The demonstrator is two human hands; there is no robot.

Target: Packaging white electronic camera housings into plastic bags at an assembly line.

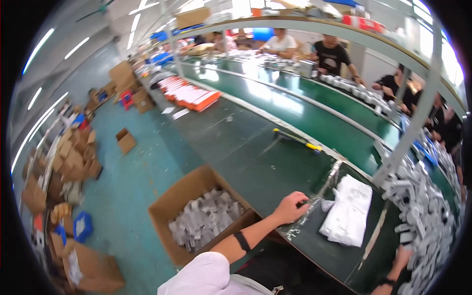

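My left hand hovers at or rests on the dark green table, its fingers loosely bent and a gap between thumb and fingers with nothing seen in it. Just right of it lies a stack of white plastic bags, a crumpled corner pointing toward the hand. At the lower right, my right hand reaches against a big heap of grey plastic fittings; its fingers are hidden or blurred there. Left of my left forearm, an open cardboard box holds many bagged grey pieces.
A yellow-and-black tool lies along the table's far edge, beside the green conveyor. A metal post rises at the right. Orange-and-white packs sit farther up the table. Several people work across the conveyor. Cardboard boxes line the floor left.
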